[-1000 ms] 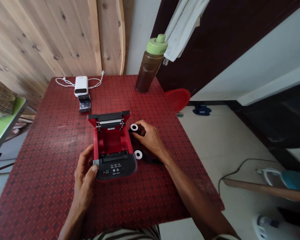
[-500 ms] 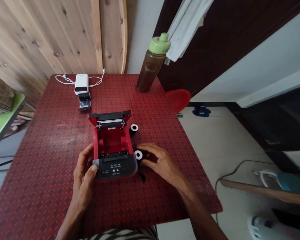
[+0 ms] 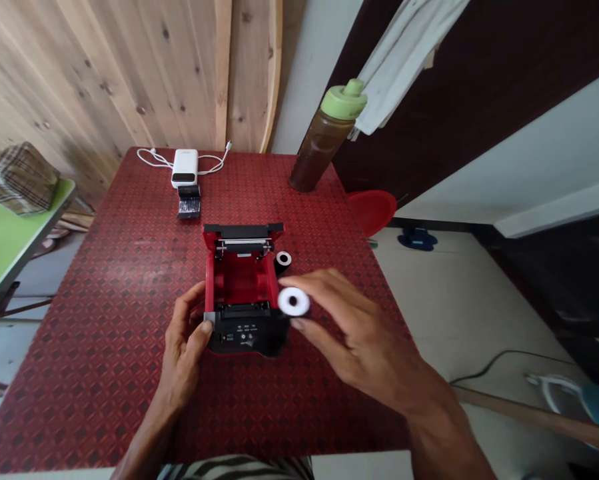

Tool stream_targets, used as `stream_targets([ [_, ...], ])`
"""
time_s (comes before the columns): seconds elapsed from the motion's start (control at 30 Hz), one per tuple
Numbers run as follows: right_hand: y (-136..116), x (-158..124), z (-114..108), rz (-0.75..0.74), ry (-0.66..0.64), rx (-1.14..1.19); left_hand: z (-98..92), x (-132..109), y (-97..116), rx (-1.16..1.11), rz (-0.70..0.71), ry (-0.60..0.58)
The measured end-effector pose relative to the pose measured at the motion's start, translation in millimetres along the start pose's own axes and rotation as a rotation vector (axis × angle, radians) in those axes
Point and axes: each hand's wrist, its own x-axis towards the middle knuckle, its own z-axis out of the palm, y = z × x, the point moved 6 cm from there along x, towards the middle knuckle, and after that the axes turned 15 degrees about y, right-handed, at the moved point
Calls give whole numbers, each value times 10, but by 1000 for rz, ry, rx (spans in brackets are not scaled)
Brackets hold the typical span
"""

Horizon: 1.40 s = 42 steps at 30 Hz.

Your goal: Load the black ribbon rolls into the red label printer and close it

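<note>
The person's right hand [image 3: 364, 333] is grasping a black-wound roll with a white end [image 3: 294, 302], pinched between the fingers and thumb. The roll is in the air, over the near right corner of an open red-and-black printer [image 3: 239, 267] and just beside its red compartment. The white end, with its dark centre hole, faces up toward the camera, so the roll's long axis runs roughly toward the head camera; the exact tilt is hard to tell. The left hand [image 3: 182, 340] is clasped around the printer's near left corner, thumb on the grey corner piece. A second roll [image 3: 282, 260] stands upright on the red patterned table [image 3: 104, 333], just beside the printer's far right corner.
</note>
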Motion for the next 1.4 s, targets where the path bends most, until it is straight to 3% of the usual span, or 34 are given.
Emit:
stream_targets([
  [0.07, -153, 200, 268, -115, -85, -96, 12, -2, 13, -20, -7, -21],
  [0.17, -170, 388, 729, -180, -243, -293, 18, -6, 19, -31, -16, -42],
  [0.27, -115, 459, 941, -158, -300, -364, 22, -15, 9, -47, -35, -61],
  [0.57, -129, 480, 986, -117, -360, -413, 24, -32, -19, -77, -95, -69],
  [0.9, 156, 482, 1242, -85, -374, -352, 16, -36, -16, -57, -95, -64],
  [1.03, 129, 475, 1128, -79, -349, -275, 17, -37, -22, -57, -101, -66],
  [1.27, -46, 389, 692, -132, -282, 17, -2, -33, -21, -29, -92, -61],
  [1.4, -58, 364, 717, -197, -287, -10, -7, -23, -13, -21, -65, -51],
])
